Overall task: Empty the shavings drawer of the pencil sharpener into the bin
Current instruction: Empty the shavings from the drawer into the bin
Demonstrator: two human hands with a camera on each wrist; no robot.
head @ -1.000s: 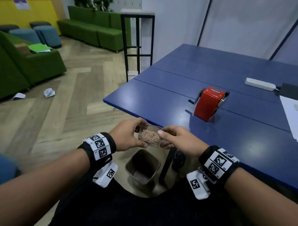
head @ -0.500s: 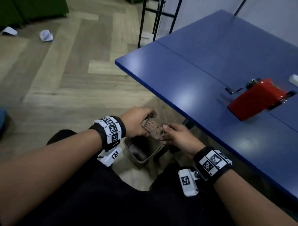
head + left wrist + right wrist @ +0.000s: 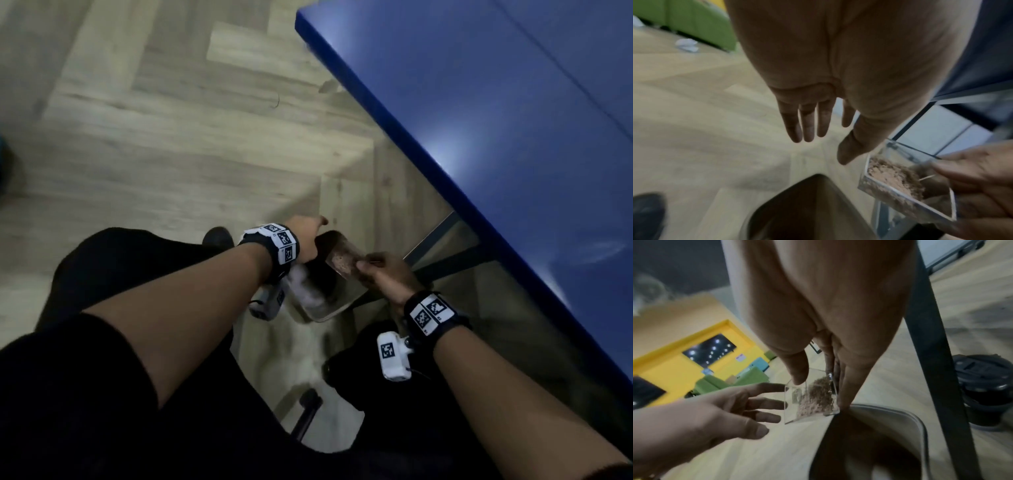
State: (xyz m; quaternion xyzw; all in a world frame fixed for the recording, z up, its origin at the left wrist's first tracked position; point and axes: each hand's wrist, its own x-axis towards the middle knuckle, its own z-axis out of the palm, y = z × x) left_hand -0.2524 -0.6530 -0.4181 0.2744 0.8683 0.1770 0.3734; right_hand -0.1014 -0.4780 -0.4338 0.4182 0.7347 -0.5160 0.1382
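Observation:
A clear plastic shavings drawer [image 3: 344,262] [image 3: 906,190] [image 3: 812,395], holding brown shavings, is tilted over the grey bin [image 3: 329,305] [image 3: 797,211] [image 3: 890,434] on the floor. My right hand [image 3: 383,274] [image 3: 818,369] pinches the drawer between thumb and fingers. Beside the drawer, my left hand [image 3: 308,236] [image 3: 818,129] [image 3: 748,405] has its fingers straight and spread, and it holds nothing. The shavings are still inside the drawer. The red sharpener is out of view.
The blue table [image 3: 513,120] runs along the right, its dark leg [image 3: 937,353] just beside the bin. A black round object [image 3: 986,386] sits on the floor behind the leg. My black-clad legs [image 3: 137,377] flank the bin. Wooden floor [image 3: 154,137] lies to the left.
My left hand has let go of the drawer and opened beside it. My right hand has lowered and tilted the drawer over the bin. My head has tipped further down.

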